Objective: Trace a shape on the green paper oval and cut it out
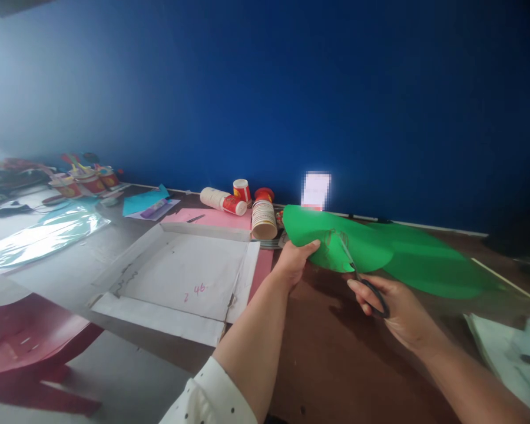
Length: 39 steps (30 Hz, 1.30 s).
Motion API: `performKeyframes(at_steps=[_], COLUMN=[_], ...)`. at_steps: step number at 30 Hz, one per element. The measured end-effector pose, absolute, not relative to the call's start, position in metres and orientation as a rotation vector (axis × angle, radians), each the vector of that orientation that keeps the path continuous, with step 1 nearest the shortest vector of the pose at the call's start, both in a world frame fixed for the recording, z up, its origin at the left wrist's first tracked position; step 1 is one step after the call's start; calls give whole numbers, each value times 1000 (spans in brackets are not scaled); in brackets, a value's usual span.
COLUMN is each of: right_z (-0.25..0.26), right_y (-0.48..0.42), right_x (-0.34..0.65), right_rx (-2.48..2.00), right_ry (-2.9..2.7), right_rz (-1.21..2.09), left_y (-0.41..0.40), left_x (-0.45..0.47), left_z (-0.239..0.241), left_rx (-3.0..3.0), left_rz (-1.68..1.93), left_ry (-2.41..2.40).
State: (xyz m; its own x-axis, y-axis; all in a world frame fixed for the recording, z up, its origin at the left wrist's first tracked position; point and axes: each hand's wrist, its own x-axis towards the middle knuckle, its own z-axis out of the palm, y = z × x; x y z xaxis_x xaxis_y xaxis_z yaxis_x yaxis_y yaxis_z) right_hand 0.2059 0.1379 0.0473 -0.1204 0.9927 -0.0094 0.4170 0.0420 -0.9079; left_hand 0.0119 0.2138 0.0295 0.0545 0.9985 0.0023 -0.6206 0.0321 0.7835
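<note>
My left hand (297, 259) pinches the left edge of a green paper sheet (366, 235), thumb on top, and holds it up off the table. In my right hand (386, 300) is a pair of scissors with black handles (373, 294). Their blades (348, 254) lie across the near edge of the sheet, next to a drawn outline on the paper. Whether the blades are parted cannot be made out. Another green sheet (437, 262) lies flat on the brown table to the right, behind the raised one.
A shallow white box lid (172, 265) lies left of my arms, with pink paper (225, 218) behind it. Stacked paper cups (264, 221) lie near the blue wall. Dark pink cut paper (30, 347) is at the lower left. White paper (490, 335) sits at the right.
</note>
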Motion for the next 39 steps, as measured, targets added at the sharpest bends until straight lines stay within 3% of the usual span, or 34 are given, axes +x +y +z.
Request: performKeyframes(at_steps=[39], right_z=[42], right_y=[136], right_x=[195], right_rx=[-1467], right_ry=[-1346], right_rz=[1143], left_y=[216], left_x=[19], left_z=[25], left_rx=[776], left_rz=[1502], left_ry=[774])
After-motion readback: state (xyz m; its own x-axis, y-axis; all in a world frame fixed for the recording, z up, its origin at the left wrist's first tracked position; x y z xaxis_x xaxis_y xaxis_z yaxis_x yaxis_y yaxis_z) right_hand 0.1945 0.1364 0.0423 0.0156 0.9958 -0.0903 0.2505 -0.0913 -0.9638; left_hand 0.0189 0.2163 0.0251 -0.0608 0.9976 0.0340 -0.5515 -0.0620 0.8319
